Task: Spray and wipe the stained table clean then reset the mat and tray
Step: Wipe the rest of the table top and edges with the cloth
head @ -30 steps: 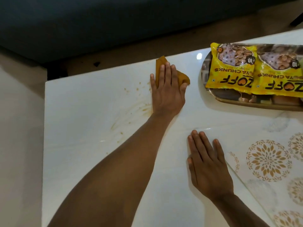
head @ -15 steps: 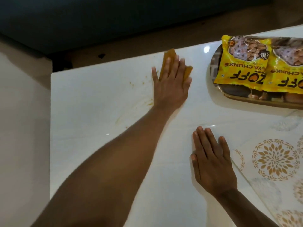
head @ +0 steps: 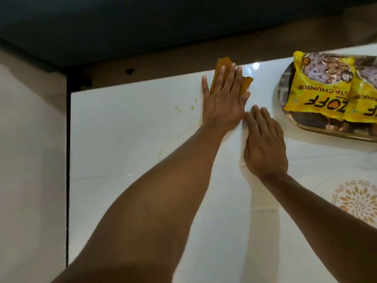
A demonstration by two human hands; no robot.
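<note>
Since half a second ago, the right hand [head: 263, 144] has been slid up the table [head: 126, 201] until its flat, spread fingers nearly touch the left hand [head: 222, 105], itself pressed flat on the cloth [head: 221, 67] at the far edge. Firm strokes should be carried leftward over the stains [head: 191, 108]. Tray [head: 326, 133] and mat [head: 355, 201] lie right, unreset.

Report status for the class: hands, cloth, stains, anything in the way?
Left hand flat, pressing orange cloth at table's far edge. Right hand flat on tabletop. Stain specks remain left of cloth. Tray with yellow packets sits right, clear.
</note>
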